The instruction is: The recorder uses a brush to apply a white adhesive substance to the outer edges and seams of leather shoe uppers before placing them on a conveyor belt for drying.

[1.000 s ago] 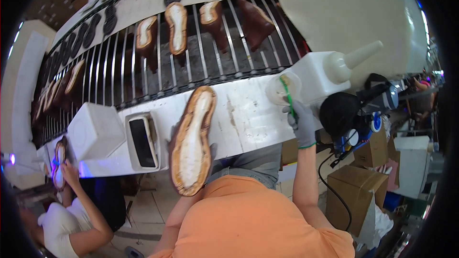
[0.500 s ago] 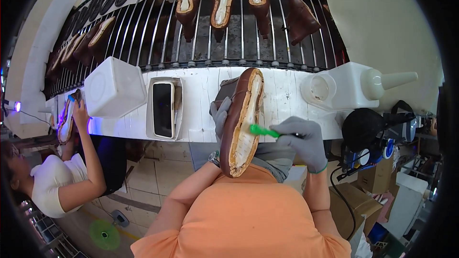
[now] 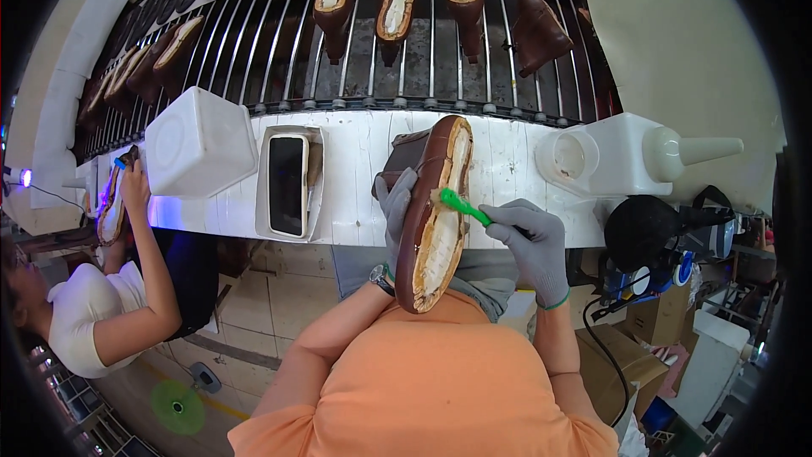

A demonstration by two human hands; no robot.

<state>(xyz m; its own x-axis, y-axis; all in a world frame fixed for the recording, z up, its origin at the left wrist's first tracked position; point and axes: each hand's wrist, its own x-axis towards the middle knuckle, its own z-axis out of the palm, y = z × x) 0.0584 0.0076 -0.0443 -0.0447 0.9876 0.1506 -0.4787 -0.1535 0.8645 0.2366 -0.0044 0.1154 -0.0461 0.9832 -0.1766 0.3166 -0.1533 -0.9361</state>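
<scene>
A brown leather boot upper [image 3: 414,228] is held sole side up in front of me, tilted, its pale underside facing the camera. My gloved left hand [image 3: 394,207] grips it from the left side, fingers wrapped against the leather; part of the hand is hidden behind it. In my gloved right hand [image 3: 529,241] is a green-handled brush [image 3: 463,205]. Its bristles touch the tan edge and inner left side of the underside, in the upper half. The boot's dark shaft [image 3: 408,152] points away over the white bench [image 3: 499,161].
A white container [image 3: 203,148] and a tray [image 3: 316,218] with a phone [image 3: 288,182] stand at left. At right are a small cup [image 3: 568,156] and a white bottle [image 3: 630,148]. Beyond, a roller rack [image 3: 296,42] carries more boots [image 3: 397,0]. A co-worker [image 3: 110,305] works at far left.
The brush has moved up and slightly left, from the middle of the underside to its left edge. My right hand has shifted a little with it. The boot stays in my left hand.
</scene>
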